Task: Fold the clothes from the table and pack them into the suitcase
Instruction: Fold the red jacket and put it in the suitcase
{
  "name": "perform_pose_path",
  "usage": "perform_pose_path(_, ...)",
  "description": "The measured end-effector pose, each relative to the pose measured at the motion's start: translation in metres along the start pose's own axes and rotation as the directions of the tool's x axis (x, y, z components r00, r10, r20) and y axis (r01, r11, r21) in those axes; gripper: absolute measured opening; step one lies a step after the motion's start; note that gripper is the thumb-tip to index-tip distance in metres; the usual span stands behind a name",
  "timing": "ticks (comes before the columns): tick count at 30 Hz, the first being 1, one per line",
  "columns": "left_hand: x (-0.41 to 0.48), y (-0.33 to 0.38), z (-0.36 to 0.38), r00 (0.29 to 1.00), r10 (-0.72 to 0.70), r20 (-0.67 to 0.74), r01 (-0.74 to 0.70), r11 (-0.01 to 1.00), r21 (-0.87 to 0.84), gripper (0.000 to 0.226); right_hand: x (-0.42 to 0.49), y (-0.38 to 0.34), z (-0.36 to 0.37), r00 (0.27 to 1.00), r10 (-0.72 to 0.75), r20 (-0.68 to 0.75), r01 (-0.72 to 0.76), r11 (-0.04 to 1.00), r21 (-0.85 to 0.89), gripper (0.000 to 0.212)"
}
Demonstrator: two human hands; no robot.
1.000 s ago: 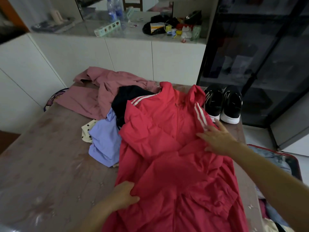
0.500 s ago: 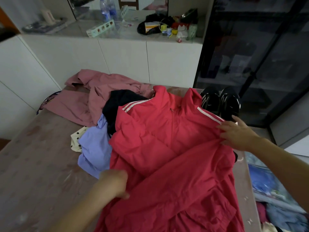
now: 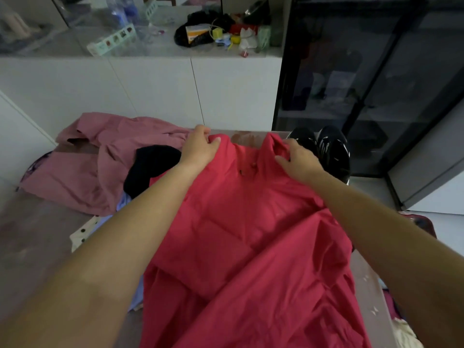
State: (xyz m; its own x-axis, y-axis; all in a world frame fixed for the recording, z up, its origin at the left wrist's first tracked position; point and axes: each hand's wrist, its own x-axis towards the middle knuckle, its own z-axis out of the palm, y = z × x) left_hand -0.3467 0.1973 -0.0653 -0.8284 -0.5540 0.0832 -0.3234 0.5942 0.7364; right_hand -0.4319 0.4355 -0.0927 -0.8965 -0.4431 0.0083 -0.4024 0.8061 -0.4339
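**Both hands grip the red jacket at its collar end**

At the far left of the tabletop (image 3: 37, 247) lies a crumpled pink garment (image 3: 82, 172). Beside it is a black garment (image 3: 150, 167), and a lavender one (image 3: 123, 204) and a polka-dot cloth (image 3: 82, 234) peek out under the left forearm. None of these is folded.

The left hand (image 3: 198, 149) is on the jacket's left shoulder. Its fingers (image 3: 204, 130) curl over the far edge and the thumb presses on top, so cloth is pinched between them.

The red jacket (image 3: 251, 234) is spread front-up on the tabletop. Its long axis runs from the collar at the far end straight back toward the person, and the hem falls out of view at the bottom.

The right hand (image 3: 298, 159) mirrors the left on the other side of the collar. Its fingers (image 3: 293, 146) are bent and grasp the cloth.

The two hands are about level, so neither is clearly nearer. The whole body of the jacket lies on the near side of both. Judging by this grip, the coming fold would bring the collar end back along that axis.

Past the right hand stand black sneakers (image 3: 331, 151). The suitcase (image 3: 421, 219) lies open below the tabletop's right edge.
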Motion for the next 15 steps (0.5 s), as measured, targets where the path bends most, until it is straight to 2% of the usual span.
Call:
perform_pose_path(4, 0.031, 0.001, 0.023, 0.997, -0.066, 0.048, 0.051, 0.965, 0.258, 0.047, 0.034, -0.019, 0.013, 0.989, 0.146, 0.009, -0.145, 0.970, 0.194, 0.046)
perform_pose_path(8, 0.035, 0.004, 0.035, 1.000, -0.012, -0.001, 0.012, 0.918, 0.396, 0.044, 0.047, -0.023, 0.034, 0.989, 0.130, 0.071, -0.137, 0.984, 0.114, 0.052)
perform_pose_path(10, 0.034, 0.008, 0.034, 0.999, -0.038, 0.031, 0.020, 0.890, 0.456, 0.043, 0.047, -0.022, 0.037, 0.993, 0.107, 0.057, -0.113, 0.988, 0.103, 0.058)
perform_pose_path(12, 0.034, 0.011, 0.028, 0.995, -0.063, 0.074, 0.024, 0.896, 0.443, 0.038, 0.044, -0.023, 0.029, 0.996, 0.087, -0.020, -0.083, 0.984, 0.157, 0.060)
perform_pose_path(15, 0.028, 0.010, 0.011, 0.998, 0.069, -0.012, -0.066, 0.980, 0.189, 0.025, 0.019, -0.024, 0.001, 0.967, 0.034, -0.252, 0.061, 0.931, 0.360, 0.055)
